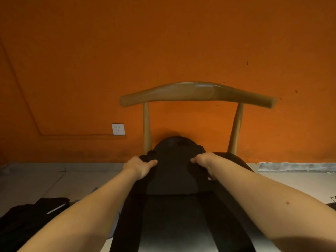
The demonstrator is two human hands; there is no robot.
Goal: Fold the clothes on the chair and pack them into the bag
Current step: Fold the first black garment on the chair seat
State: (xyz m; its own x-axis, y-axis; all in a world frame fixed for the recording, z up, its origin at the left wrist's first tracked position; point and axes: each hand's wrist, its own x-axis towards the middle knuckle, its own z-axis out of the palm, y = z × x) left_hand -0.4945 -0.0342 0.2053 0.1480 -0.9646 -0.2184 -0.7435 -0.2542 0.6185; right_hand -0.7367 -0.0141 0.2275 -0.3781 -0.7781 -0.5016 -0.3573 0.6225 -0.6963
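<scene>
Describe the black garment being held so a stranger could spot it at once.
Find the wooden chair against the orange wall. The black garment drapes over it, trailing toward the camera in two long strips. Unlike the dark heap on the floor at left, it is gripped near its top by the left hand and right hand.

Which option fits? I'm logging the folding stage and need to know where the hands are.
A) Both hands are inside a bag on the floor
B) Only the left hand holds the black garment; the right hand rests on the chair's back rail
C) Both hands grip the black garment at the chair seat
C: the left hand and the right hand each grip the black garment low at the chair seat, well below its wooden back rail.
</scene>
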